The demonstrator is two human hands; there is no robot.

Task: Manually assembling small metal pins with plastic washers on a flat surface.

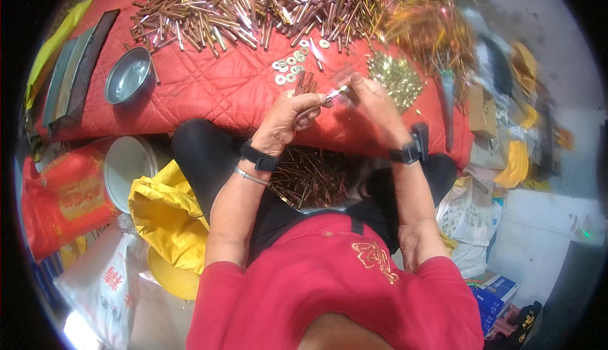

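Observation:
My left hand (288, 117) is closed around a thin shiny tube (334, 94), whose pale end points toward my right hand. Beside its fingers a small bunch of copper-brown tubes (306, 83) sticks up; I cannot tell whether they are held too. My right hand (382, 111) is blurred by motion, its fingers curled in close to the tube's end; what they pinch is not clear. Just beyond the hands, round pale washers (289, 68) lie scattered on the red quilted cloth (209, 97). A pile of small yellow-green shiny pieces (398, 79) lies by my right hand.
A large heap of shiny metallic tubes (253, 5) covers the far side. At the left stand a metal bowl (128, 75) and long dark strips (82, 65). More brown tubes (308, 176) lie below, between my legs. A cardboard box (482, 111) stands at the right.

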